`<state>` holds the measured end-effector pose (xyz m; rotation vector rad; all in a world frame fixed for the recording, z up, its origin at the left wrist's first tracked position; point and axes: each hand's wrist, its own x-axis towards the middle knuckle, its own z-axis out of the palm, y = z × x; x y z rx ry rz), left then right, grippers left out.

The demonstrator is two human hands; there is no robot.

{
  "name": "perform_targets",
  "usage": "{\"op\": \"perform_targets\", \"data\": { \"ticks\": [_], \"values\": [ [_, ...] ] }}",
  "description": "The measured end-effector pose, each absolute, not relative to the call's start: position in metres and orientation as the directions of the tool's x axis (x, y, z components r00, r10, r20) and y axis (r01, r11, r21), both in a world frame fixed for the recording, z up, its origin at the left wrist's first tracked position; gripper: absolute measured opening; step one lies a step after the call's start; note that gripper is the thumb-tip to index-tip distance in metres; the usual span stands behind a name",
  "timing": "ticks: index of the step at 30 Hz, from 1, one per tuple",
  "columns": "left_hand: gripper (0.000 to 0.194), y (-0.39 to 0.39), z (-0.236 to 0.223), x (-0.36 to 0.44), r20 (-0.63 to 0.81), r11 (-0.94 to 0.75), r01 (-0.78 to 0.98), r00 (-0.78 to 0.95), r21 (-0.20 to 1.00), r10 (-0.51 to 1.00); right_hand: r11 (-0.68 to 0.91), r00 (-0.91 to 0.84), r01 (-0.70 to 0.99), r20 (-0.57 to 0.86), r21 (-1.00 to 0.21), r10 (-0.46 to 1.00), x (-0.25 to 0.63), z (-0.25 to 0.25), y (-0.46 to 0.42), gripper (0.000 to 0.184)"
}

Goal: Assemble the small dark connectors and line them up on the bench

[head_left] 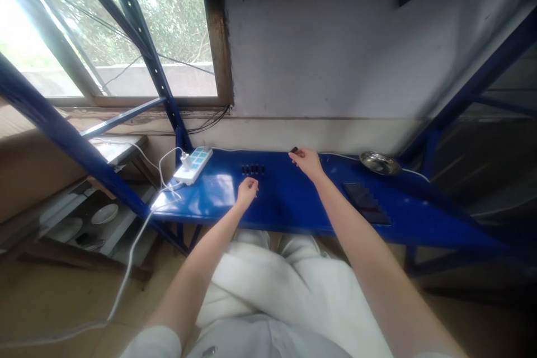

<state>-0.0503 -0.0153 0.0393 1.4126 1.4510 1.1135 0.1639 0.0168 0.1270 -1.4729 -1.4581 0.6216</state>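
Note:
Several small black blocks (pixel 252 169) stand in a row on the blue table (pixel 289 207), left of the middle. Just in front of that row is my left hand (pixel 247 191), its fingers curled together; whether anything is in them I cannot make out. My right hand (pixel 307 162) is farther right, near the back edge of the table. Between its thumb and fingers it pinches another small black block (pixel 294 150), which looks like those in the row. The exact kind of these blocks is too small to tell.
A white power strip (pixel 193 165) with a plugged-in charger lies at the table's left end, its cable hanging to the floor. To the right are a shiny metal dish (pixel 380 162) and a flat dark tablet-like slab (pixel 366 203). Blue posts (pixel 155 67) rise behind.

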Motion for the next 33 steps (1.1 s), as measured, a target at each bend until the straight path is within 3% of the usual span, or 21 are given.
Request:
{"op": "perform_targets", "data": {
  "ticks": [12, 20, 33],
  "values": [
    [0.024, -0.027, 0.025, -0.054, 0.032, -0.023, 0.289, -0.027, 0.957, 0.999, -0.089, 0.209, 0.744, 0.104, -0.663, 0.972, 0.181, 0.052, 0.086, 0.015],
    [0.025, -0.028, 0.027, -0.056, 0.014, -0.012, 0.273, -0.004, 0.962, 1.000, -0.181, 0.265, 0.791, 0.061, -0.585, 0.962, 0.179, 0.019, 0.103, 0.021],
    [0.026, -0.026, 0.024, -0.055, 0.025, -0.023, 0.253, -0.003, 0.967, 1.000, -0.257, 0.321, 0.816, 0.037, -0.517, 0.946, 0.191, 0.016, 0.107, 0.025]
  ]
}}
